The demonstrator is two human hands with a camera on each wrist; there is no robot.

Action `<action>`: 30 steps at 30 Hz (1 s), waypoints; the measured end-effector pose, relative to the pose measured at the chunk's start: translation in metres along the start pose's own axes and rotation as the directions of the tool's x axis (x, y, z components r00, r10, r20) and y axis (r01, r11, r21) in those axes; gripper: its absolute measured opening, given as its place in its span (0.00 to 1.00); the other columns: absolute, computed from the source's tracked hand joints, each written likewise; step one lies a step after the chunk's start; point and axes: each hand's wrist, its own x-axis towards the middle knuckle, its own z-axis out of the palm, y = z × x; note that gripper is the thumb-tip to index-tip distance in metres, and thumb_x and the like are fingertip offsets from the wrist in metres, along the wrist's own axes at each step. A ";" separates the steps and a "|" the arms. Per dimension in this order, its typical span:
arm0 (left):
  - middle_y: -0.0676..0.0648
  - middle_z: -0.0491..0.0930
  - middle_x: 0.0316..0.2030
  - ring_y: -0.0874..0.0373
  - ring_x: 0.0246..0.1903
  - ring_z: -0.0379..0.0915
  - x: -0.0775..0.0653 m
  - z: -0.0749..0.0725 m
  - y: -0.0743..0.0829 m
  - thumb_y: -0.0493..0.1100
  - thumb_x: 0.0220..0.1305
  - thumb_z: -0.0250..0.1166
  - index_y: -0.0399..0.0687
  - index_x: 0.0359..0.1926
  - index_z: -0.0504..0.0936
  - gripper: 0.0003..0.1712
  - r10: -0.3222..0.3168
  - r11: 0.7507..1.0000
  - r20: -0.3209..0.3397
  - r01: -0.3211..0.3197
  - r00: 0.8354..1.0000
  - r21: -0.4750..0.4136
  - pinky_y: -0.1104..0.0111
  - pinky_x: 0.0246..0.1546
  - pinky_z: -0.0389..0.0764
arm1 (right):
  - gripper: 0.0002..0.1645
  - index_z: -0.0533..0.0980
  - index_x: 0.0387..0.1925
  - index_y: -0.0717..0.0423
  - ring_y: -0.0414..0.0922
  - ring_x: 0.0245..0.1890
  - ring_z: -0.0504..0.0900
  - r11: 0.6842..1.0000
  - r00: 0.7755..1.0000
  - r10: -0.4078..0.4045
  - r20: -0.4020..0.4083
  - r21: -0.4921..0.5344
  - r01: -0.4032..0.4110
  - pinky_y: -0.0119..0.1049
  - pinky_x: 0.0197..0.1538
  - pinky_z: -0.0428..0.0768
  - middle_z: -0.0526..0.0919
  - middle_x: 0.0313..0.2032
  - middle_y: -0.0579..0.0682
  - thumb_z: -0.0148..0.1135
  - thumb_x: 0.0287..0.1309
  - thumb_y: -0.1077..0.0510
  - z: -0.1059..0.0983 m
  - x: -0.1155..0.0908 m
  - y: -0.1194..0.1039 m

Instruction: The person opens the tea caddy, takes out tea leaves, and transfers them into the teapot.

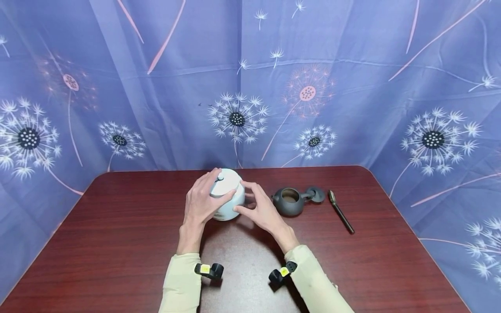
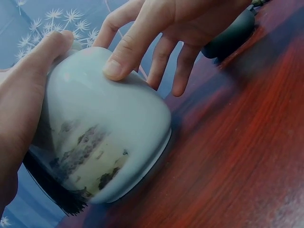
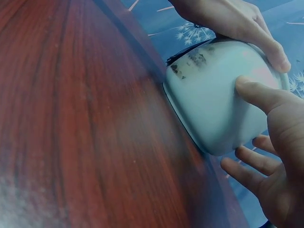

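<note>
Two hands: both reach forward from the near edge and close in on one white jar (image 1: 227,213), forearms angled towards each other.
Left hand (image 1: 200,198): wrist bent upright, fingers wrapped over the jar's left side and top, thumb laid across its front near the lid (image 1: 228,186); it grips the jar.
Right hand (image 1: 264,211): comes in from the lower right, thumb pressed on the jar's side and index finger at the rim, grasping it between them; the lower fingers are spread.
Jar: at the back middle of the surface (image 1: 129,226), between the hands, lid on, knob (image 1: 221,176) up; whether its base fully touches the wood is hard to tell.
Tassel (image 2: 57,187): dark strands beside the jar in the left wrist view; where they are fastened is hidden.
Teapot (image 1: 288,206): dark, uncovered, just right of the right hand; the left wrist view shows only a dim part.
Small dark lid (image 1: 315,195): by the teapot's handle; whether they touch is unclear.
Brush (image 1: 342,213): lying slantwise, farther right.
Hidden: the left fingertips behind the jar, and most of its printed picture (image 2: 90,156) in the head view.
Cut off: both sleeves (image 1: 182,278) at the bottom edge.
</note>
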 end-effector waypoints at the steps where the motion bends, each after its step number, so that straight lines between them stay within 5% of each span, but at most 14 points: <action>1: 0.42 0.82 0.56 0.43 0.56 0.79 0.000 0.000 0.000 0.60 0.46 0.76 0.48 0.61 0.80 0.41 0.000 1.000 -0.003 0.000 1.000 -0.001 0.50 0.50 0.81 | 0.42 0.62 0.70 0.36 0.51 0.60 0.79 1.000 1.000 0.000 0.000 -0.001 0.000 0.40 0.52 0.83 0.67 0.67 0.46 0.72 0.57 0.48 0.000 0.000 0.000; 7: 0.43 0.83 0.55 0.44 0.54 0.80 0.001 0.000 0.001 0.60 0.47 0.76 0.49 0.61 0.80 0.41 -0.021 1.000 -0.004 0.021 1.000 -0.017 0.50 0.48 0.82 | 0.43 0.62 0.69 0.34 0.50 0.60 0.79 1.000 1.000 0.016 0.002 -0.007 -0.016 0.41 0.52 0.83 0.67 0.66 0.44 0.72 0.56 0.48 0.000 0.001 0.002; 11: 0.46 0.85 0.51 0.47 0.47 0.82 0.003 -0.004 0.003 0.60 0.54 0.72 0.57 0.62 0.79 0.34 -0.185 0.975 -0.015 0.182 0.983 -0.126 0.52 0.45 0.81 | 0.43 0.62 0.69 0.33 0.49 0.60 0.79 1.000 1.000 0.018 0.000 -0.009 -0.018 0.40 0.52 0.83 0.68 0.66 0.43 0.73 0.56 0.49 0.000 0.002 0.002; 14: 0.49 0.85 0.50 0.50 0.45 0.82 0.004 -0.009 0.004 0.59 0.56 0.71 0.63 0.61 0.78 0.31 -0.314 0.924 -0.010 0.304 0.949 -0.231 0.54 0.46 0.79 | 0.43 0.62 0.69 0.33 0.49 0.60 0.79 1.000 1.000 0.013 -0.003 -0.009 -0.013 0.41 0.52 0.83 0.69 0.65 0.44 0.73 0.55 0.49 0.000 0.002 0.002; 19: 0.51 0.84 0.53 0.53 0.51 0.80 0.007 -0.012 0.005 0.57 0.55 0.73 0.62 0.61 0.80 0.31 -0.390 0.857 0.050 0.382 0.919 -0.346 0.57 0.53 0.77 | 0.43 0.61 0.69 0.30 0.48 0.60 0.79 1.000 1.000 0.011 -0.006 -0.016 -0.011 0.41 0.51 0.83 0.69 0.65 0.42 0.73 0.56 0.47 0.000 0.002 0.004; 26: 0.50 0.83 0.54 0.58 0.55 0.79 0.011 -0.015 0.008 0.50 0.55 0.76 0.56 0.59 0.81 0.29 -0.502 0.667 0.118 0.471 0.857 -0.578 0.53 0.59 0.75 | 0.43 0.61 0.68 0.29 0.47 0.60 0.79 1.000 1.000 0.009 0.000 -0.019 -0.009 0.39 0.51 0.83 0.68 0.65 0.40 0.73 0.56 0.46 -0.001 0.002 0.005; 30: 0.51 0.84 0.54 0.59 0.54 0.80 0.012 -0.017 0.009 0.50 0.54 0.76 0.57 0.58 0.81 0.29 -0.520 0.642 0.130 0.487 0.844 -0.593 0.52 0.58 0.75 | 0.43 0.62 0.68 0.29 0.47 0.60 0.79 1.000 1.000 0.007 -0.002 -0.020 -0.007 0.39 0.51 0.83 0.68 0.65 0.40 0.73 0.55 0.47 -0.001 0.002 0.004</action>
